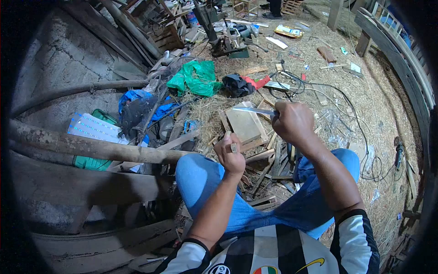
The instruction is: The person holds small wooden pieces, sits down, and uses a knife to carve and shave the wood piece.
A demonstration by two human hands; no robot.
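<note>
My right hand [294, 122] is closed in a fist round the handle of a knife [254, 110], whose blade points left over a pale wooden board [246, 124]. Nearer to me and to the left, my left hand [230, 154] is wrapped round a small wooden stick [234, 147], with its cut end showing. The two hands are apart, both above my bent legs in blue jeans. The board lies on the ground among wood scraps [269, 169], and the blade does not touch the stick.
A green plastic bag [195, 78] and a black and red bundle [239, 85] lie beyond the board. Black cables [337, 91] run across the straw at the right. A thick pole [91, 145] crosses the left side. A person's legs [275, 8] show at the top.
</note>
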